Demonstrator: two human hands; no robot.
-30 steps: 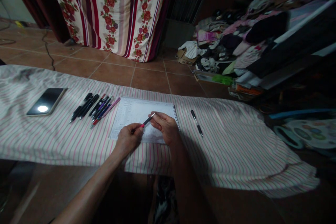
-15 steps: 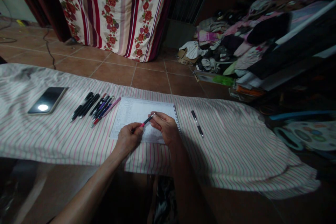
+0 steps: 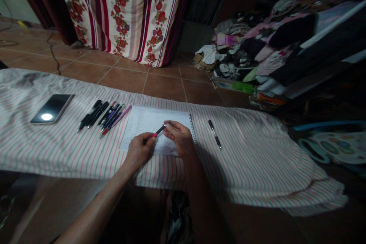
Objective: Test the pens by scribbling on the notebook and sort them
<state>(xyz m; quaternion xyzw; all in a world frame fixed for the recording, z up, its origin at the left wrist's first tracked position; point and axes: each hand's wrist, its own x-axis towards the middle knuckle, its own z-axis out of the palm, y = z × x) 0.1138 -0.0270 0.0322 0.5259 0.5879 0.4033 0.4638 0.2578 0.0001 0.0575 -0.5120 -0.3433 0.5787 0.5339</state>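
Observation:
A dark pen (image 3: 160, 129) with a pink-red band is held slantwise between my two hands. My left hand (image 3: 140, 148) is closed round its lower end. At the upper end, the fingers of my right hand (image 3: 180, 137) pinch the tip. Beneath the hands lies a spiral notebook (image 3: 148, 116), open to a page with small writing down its left side. To the right of the notebook, a clear pen with black ends (image 3: 215, 134) rests on the striped cloth. Several pens (image 3: 107, 116) lie side by side to the left of the notebook.
A striped cloth (image 3: 251, 152) covers the table. A smartphone (image 3: 53, 108) lies at the left, reflecting a bright light. Beyond the table are a tiled floor (image 3: 126, 74), a floral curtain (image 3: 122, 15) and a heap of clothes (image 3: 257, 42) at the right.
Almost nothing differs. Both hands keep their hold on the pen, and the pen's upper end has shifted very slightly.

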